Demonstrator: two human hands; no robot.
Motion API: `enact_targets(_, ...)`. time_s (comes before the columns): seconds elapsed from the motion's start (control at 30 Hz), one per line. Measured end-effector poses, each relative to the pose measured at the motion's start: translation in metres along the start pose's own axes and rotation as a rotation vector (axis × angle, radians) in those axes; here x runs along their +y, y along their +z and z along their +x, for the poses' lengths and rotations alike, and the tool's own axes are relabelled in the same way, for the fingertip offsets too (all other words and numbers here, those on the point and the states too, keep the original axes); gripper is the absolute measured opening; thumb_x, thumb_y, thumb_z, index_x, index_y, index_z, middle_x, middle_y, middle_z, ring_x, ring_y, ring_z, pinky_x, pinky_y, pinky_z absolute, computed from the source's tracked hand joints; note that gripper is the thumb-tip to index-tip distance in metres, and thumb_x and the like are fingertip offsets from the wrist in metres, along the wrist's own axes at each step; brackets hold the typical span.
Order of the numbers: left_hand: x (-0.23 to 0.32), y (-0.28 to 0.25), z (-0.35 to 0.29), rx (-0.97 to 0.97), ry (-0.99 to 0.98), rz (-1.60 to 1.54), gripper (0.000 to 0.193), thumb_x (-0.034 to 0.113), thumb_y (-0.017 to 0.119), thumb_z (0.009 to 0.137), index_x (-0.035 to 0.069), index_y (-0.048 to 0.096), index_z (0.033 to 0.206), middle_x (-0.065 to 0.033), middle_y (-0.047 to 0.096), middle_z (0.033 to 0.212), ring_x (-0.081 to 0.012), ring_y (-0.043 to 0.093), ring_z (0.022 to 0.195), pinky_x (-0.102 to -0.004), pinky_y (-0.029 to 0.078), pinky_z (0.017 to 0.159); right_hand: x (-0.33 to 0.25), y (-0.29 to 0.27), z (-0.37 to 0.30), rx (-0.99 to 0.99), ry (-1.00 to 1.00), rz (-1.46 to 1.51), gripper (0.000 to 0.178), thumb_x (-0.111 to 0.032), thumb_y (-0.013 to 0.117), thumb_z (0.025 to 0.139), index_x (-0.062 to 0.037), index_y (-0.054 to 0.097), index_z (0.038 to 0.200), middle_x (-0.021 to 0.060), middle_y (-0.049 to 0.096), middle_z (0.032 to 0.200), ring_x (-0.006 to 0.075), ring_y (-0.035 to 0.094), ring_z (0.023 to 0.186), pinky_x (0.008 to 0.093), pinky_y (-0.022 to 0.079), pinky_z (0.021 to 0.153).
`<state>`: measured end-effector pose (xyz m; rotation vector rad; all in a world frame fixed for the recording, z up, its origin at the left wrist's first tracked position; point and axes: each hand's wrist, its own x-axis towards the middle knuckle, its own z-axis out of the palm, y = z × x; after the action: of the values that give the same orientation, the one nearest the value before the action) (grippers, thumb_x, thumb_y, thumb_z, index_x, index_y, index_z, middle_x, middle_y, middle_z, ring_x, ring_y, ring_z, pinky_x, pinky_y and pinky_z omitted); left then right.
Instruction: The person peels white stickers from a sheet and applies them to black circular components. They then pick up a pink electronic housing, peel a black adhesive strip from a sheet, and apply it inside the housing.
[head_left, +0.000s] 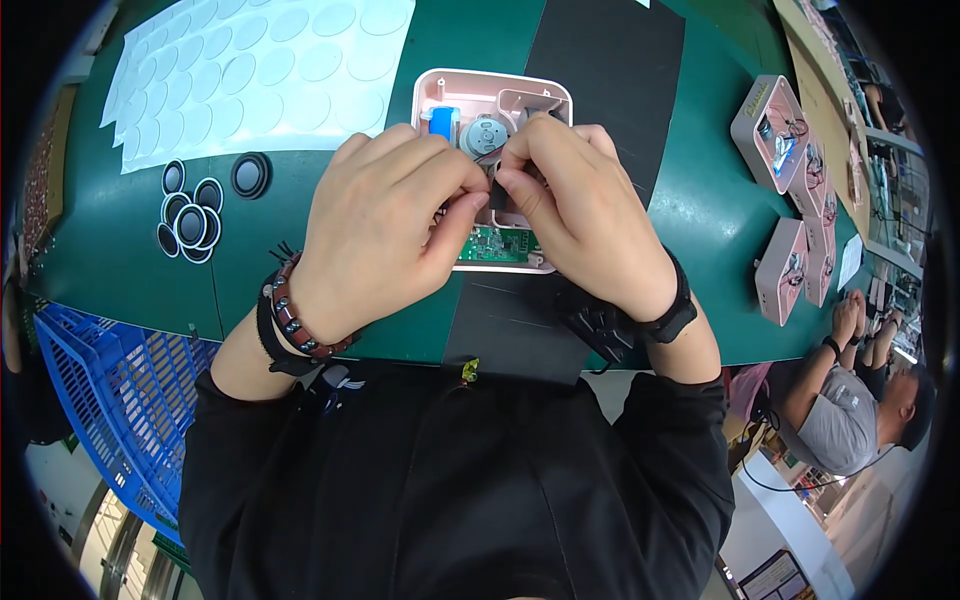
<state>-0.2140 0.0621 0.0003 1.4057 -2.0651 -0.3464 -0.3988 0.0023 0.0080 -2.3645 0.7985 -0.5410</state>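
Note:
An open pink plastic housing (490, 76) lies in front of me, across a strip of black mat. Inside it are a grey round motor-like part (483, 137), a blue part (440, 122) and, along the near side, a green circuit board (497, 243). My left hand (390, 215) reaches over the housing's left side with thumb and forefinger pinched. From the right, my right hand (590, 205) comes in, also pinching, its fingertips close to the left ones. Whatever small thing lies between the fingertips is mostly hidden by the fingers.
Sheets of round white stickers (280, 65) cover the far left. Several black discs with pale rims (190, 225) lie nearer, beside one thicker black disc (251, 176). More pink housings (783, 270) with wires stand at right. A blue crate (125, 410) is at lower left; a co-worker (840, 430) sits at right.

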Motion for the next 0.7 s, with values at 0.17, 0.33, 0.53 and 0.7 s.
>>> enact_targets(0.17, 0.001, -0.002, 0.001, -0.011, -0.014, -0.026, 0.009, 0.011, 0.068, 0.075, 0.01, 0.059, 0.076, 0.0007, 0.057, 0.072, -0.0195, 0.054, 0.07, -0.0336, 0.036, 0.063, -0.003, 0.001, -0.002, 0.051, -0.042, -0.06, 0.016, -0.007, 0.065, 0.082, -0.0059, 0.052, 0.092, 0.0051, 0.055, 0.08, 0.0233, 0.055, 0.073, 0.0315, 0.038, 0.078)
enact_targets(0.33, 0.002, -0.001, 0.0, -0.001, -0.028, -0.068, 0.008, 0.01, 0.067, 0.076, 0.011, 0.059, 0.077, 0.0005, 0.057, 0.071, -0.019, 0.054, 0.07, -0.0332, 0.034, 0.065, -0.013, 0.005, -0.003, 0.225, 0.019, -0.227, 0.019, -0.008, 0.069, 0.077, -0.0061, 0.053, 0.087, 0.0037, 0.055, 0.078, 0.0217, 0.056, 0.071, 0.0324, 0.039, 0.075)
enact_targets(0.53, 0.006, -0.002, -0.002, 0.0, -0.086, -0.056, 0.006, 0.012, 0.066, 0.081, 0.013, 0.06, 0.08, 0.0021, 0.057, 0.071, -0.0179, 0.054, 0.071, -0.0336, 0.031, 0.069, 0.001, 0.0, -0.005, 0.192, -0.267, -0.32, 0.017, -0.006, 0.069, 0.07, -0.0071, 0.054, 0.079, 0.0025, 0.054, 0.077, 0.0191, 0.057, 0.071, 0.0344, 0.04, 0.074)
enact_targets(0.7, 0.002, 0.001, 0.001, -0.046, -0.133, -0.122, 0.005, 0.015, 0.065, 0.084, 0.014, 0.06, 0.084, 0.0041, 0.058, 0.072, -0.0161, 0.054, 0.074, -0.0345, 0.028, 0.074, 0.003, 0.0, -0.008, 0.259, -0.421, -0.42, 0.016, -0.006, 0.067, 0.066, -0.008, 0.054, 0.076, 0.0018, 0.052, 0.076, 0.0175, 0.056, 0.071, 0.0358, 0.041, 0.075)
